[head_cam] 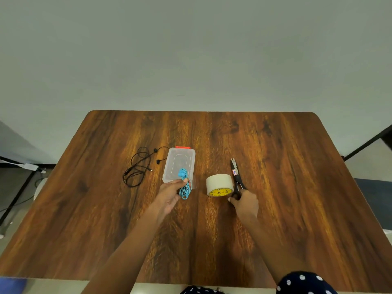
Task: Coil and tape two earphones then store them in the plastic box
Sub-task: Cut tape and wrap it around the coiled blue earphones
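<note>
My left hand (pixel 169 195) pinches a coiled blue earphone (pixel 184 185) just above the near edge of the clear plastic box (pixel 186 154), which has an orange latch at its far end. A piece of clear tape seems to hang beside the coil. The black earphone (pixel 137 166) lies loose and uncoiled on the table left of the box. My right hand (pixel 246 202) grips the handles of the black scissors (pixel 237 175), whose blades point away from me. The roll of pale tape (pixel 219 184) stands between my hands.
The wooden table (pixel 297 187) reaches to a plain wall at the back. Cables and a dark frame sit on the floor to the left, and a dark rail runs past the right edge.
</note>
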### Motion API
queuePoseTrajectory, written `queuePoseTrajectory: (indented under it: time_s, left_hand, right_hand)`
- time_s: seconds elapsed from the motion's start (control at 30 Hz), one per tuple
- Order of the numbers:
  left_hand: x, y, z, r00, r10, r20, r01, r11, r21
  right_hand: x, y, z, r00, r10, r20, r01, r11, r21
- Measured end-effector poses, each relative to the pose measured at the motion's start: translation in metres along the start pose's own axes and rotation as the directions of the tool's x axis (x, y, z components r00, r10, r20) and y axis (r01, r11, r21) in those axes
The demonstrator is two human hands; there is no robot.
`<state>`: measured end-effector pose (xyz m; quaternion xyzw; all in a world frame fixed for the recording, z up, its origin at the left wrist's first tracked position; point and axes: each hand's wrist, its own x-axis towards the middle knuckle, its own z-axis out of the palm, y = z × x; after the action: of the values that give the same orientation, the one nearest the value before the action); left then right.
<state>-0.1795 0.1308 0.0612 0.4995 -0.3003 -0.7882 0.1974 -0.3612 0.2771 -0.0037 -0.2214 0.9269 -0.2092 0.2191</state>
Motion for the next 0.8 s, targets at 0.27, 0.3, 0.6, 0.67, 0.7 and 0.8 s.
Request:
queuePoseTrajectory:
  time_s: [0.27, 0.3, 0.6, 0.67, 0.7, 0.8]
  left_hand:
    - [-0.004, 0.001, 0.002, 1.000, 0.019, 0.003, -0.019, 1.000, -0.020]
    - [-0.004, 0.001, 0.002, 1.000, 0.027, 0.005, -0.027, 0.999, -0.018]
    - [-0.001, 0.001, -0.012, 1.000, 0.010, 0.021, -0.010, 0.999, -0.039]
    - [-0.001, 0.002, -0.014, 1.000, 0.006, 0.024, -0.005, 0.999, -0.033]
    - [-0.001, 0.002, -0.014, 1.000, 0.004, 0.022, -0.003, 1.000, -0.027]
    - [-0.001, 0.003, -0.015, 1.000, -0.006, 0.010, 0.006, 0.999, -0.038]
  right_hand:
    - [0.001, -0.022, 0.000, 0.987, -0.005, -0.158, 0.040, 0.975, 0.219]
    - [0.001, -0.026, -0.002, 0.984, -0.014, -0.179, 0.051, 0.978, 0.203]
    - [0.021, -0.052, -0.008, 0.990, 0.011, -0.141, 0.010, 0.989, 0.148]
    - [0.027, -0.055, -0.007, 0.992, 0.056, -0.112, -0.037, 0.985, 0.166]
    - [0.029, -0.055, -0.006, 0.992, 0.074, -0.103, -0.054, 0.982, 0.178]
    - [0.033, -0.051, -0.004, 0.994, 0.082, -0.074, -0.066, 0.979, 0.194]
